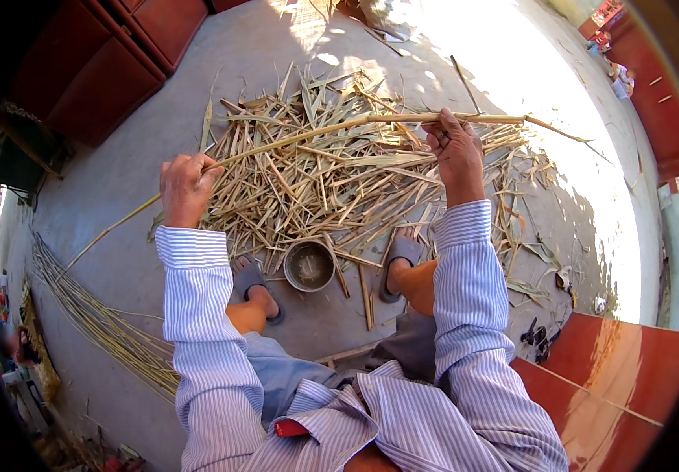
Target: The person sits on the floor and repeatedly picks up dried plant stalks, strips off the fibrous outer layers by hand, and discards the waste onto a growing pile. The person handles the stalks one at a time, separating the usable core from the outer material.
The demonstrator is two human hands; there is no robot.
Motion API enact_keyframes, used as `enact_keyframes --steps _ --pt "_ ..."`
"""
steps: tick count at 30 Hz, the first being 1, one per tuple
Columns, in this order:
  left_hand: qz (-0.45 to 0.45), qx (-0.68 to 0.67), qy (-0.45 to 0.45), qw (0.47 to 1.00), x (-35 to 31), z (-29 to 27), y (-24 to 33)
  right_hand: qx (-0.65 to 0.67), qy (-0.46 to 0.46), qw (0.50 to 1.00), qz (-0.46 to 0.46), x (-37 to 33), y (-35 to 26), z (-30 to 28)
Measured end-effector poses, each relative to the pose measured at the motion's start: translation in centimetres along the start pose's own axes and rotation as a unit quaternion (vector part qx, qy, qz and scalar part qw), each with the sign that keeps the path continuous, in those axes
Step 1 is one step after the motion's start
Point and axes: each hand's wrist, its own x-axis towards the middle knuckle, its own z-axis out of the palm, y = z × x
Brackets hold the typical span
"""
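Note:
A long, thin dry stalk [300,138] stretches between my two hands, in front of me. My left hand [186,189] is closed round it, and its thinner end runs on down to the left toward the floor. Farther along, my right hand [457,153] pinches the stalk between thumb and fingers near its thicker, darker end, which tapers off in a crooked tip to the right. Below the stalk a broad heap of dry husks and cut stalk pieces [308,177] covers the floor. A round metal bowl [309,266] stands between my feet at the heap's near edge.
A bundle of long, thin stalks [107,315] lies on the floor at the left. Dark red furniture [111,63] stands at the far left, and reddish-brown panels [607,370] are at the near right. A small dark object [540,338] lies beside them.

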Motion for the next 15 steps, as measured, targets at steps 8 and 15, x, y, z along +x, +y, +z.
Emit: enact_keyframes --steps 8,15 --pt "0.077 -0.205 0.053 0.974 2.5 2.9 8.3 -0.031 -0.12 0.989 0.083 -4.4 3.3 4.7" --pt "0.019 -0.237 -0.073 0.969 2.4 3.0 5.6 -0.032 -0.046 0.998 0.025 -1.4 1.7 2.0"
